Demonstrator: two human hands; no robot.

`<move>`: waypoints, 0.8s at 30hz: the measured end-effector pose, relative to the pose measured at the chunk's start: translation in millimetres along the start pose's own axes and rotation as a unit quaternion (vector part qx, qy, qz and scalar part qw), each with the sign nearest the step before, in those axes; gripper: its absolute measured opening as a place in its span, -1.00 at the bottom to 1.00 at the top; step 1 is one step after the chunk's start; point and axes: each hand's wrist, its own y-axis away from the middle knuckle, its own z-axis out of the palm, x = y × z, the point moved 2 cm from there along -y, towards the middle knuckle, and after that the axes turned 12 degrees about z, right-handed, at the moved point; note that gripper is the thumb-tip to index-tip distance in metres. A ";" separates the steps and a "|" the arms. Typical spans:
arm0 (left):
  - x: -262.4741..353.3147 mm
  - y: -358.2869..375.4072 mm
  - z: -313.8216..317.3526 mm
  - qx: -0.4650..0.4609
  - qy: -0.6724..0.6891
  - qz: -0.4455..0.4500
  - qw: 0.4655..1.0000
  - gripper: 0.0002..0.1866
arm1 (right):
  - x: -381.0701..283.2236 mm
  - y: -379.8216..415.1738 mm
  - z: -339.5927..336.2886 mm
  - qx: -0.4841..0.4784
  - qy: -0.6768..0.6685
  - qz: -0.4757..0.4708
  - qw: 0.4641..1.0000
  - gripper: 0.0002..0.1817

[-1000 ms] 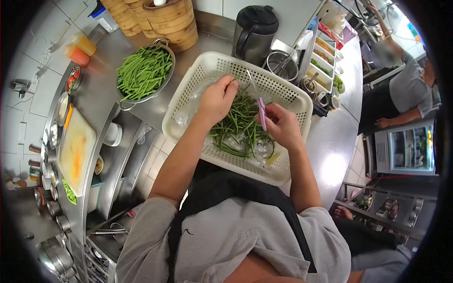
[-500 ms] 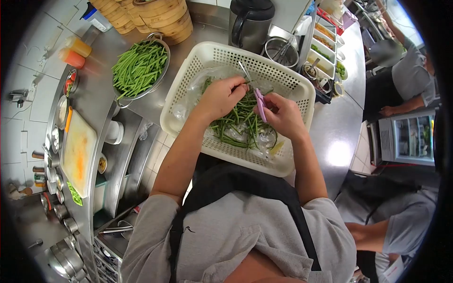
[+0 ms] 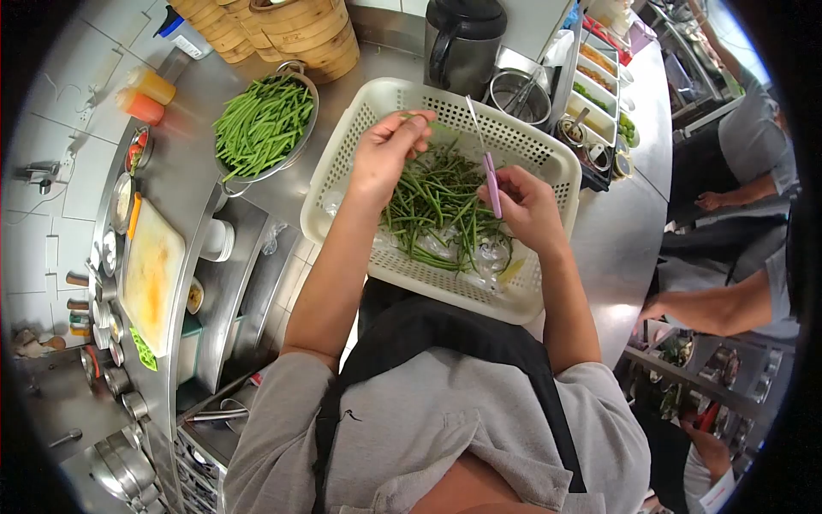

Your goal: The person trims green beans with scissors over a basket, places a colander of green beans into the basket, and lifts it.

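Observation:
A cream perforated basket [image 3: 342, 248] on the steel counter holds a heap of green beans [image 3: 441, 201] over clear plastic bags. My left hand [image 3: 392, 154] is raised over the basket's left part, its fingers pinched on a green bean [image 3: 417, 116]. Over the right part, my right hand [image 3: 524, 204] grips the purple handles of a pair of scissors [image 3: 491, 178], whose blades point up and away from me. To the left stands a metal colander [image 3: 313, 103] full of green beans.
Bamboo steamers [image 3: 304, 38] and a black-lidded jug [image 3: 462, 51] stand behind. At the left lies a cutting board [image 3: 152, 274]. Food containers [image 3: 591, 90] line the right counter. Two other people, one at the upper right [image 3: 749, 137], work at the right.
My left hand has moved up and left, away from the scissors. My right hand has shifted slightly right, and the scissors now point more upright. The nearer person at the right has moved.

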 end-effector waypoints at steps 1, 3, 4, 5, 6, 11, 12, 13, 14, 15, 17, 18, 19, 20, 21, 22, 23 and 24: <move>0.6 -1.9 -3.2 0.018 0.069 -0.017 0.997 -0.73 | -2.2 1.3 -0.7 -0.003 -0.012 0.000 1.000 -0.68; -3.3 -4.6 -7.7 0.020 0.102 -0.016 0.995 -0.72 | -3.1 1.4 -1.7 -0.004 -0.024 -0.001 1.000 -0.69; -3.1 -4.0 -7.6 0.016 0.130 -0.018 0.991 -0.72 | -1.5 1.3 -1.6 -0.009 -0.012 -0.007 1.000 -0.69; -2.9 -3.4 -7.0 0.013 0.159 -0.021 0.987 -0.71 | -0.7 1.4 -1.5 -0.014 0.001 -0.013 1.000 -0.70; -2.4 -3.2 -6.4 0.012 0.159 -0.021 0.987 -0.71 | -1.0 1.9 -1.3 -0.013 0.001 -0.013 1.000 -0.70; -2.8 -2.4 -5.6 -0.027 0.187 -0.027 0.982 -0.66 | -5.0 2.9 -0.5 -0.033 -0.046 -0.014 0.998 -0.70; -1.4 -2.2 -4.7 -0.028 0.187 -0.027 0.982 -0.66 | -3.0 2.3 -0.3 -0.032 -0.046 -0.013 0.998 -0.70; 1.1 -1.7 -3.2 -0.031 0.172 -0.038 0.984 -0.69 | 0.6 1.0 0.1 -0.028 -0.052 -0.013 0.998 -0.71; 2.6 -0.7 -2.3 -0.034 0.157 -0.049 0.986 -0.71 | 2.9 -0.2 0.1 -0.024 -0.058 -0.012 0.998 -0.73; 1.2 0.1 -3.3 -0.029 0.157 -0.053 0.986 -0.71 | 3.2 0.7 1.2 -0.029 -0.058 -0.009 0.998 -0.73; 0.4 -7.7 -6.3 0.034 0.180 0.025 0.983 -0.78 | 1.9 -0.4 0.3 -0.002 -0.144 -0.007 0.989 -0.75; 5.4 -8.5 -3.7 0.077 0.191 0.001 0.978 -0.82 | 5.2 -3.2 -0.7 0.002 -0.147 -0.007 0.989 -0.77; 2.0 -11.7 -11.1 0.079 0.188 -0.002 0.979 -0.82 | 5.8 -4.1 -0.8 0.001 -0.150 -0.004 0.989 -0.77; -3.2 -16.3 -22.2 0.045 0.107 -0.014 0.993 -0.83 | 4.5 -3.7 -2.4 0.012 -0.150 0.007 0.989 -0.77; 0.2 -16.6 -24.7 0.009 0.026 -0.026 0.999 -0.84 | 2.1 -2.8 -4.3 0.023 -0.150 0.020 0.988 -0.77; 0.5 -14.2 -23.2 -0.004 -0.113 -0.051 0.992 -0.84 | 0.1 -2.2 -5.6 0.013 -0.159 0.033 0.987 -0.76; 2.3 -10.8 -21.3 -0.007 -0.115 -0.055 0.992 -0.84 | -1.6 -1.2 -6.1 0.014 -0.162 0.037 0.986 -0.76; 8.8 -7.2 -15.3 -0.126 -0.336 0.013 0.933 -0.83 | -3.0 -0.1 -6.4 0.019 -0.152 0.038 0.987 -0.76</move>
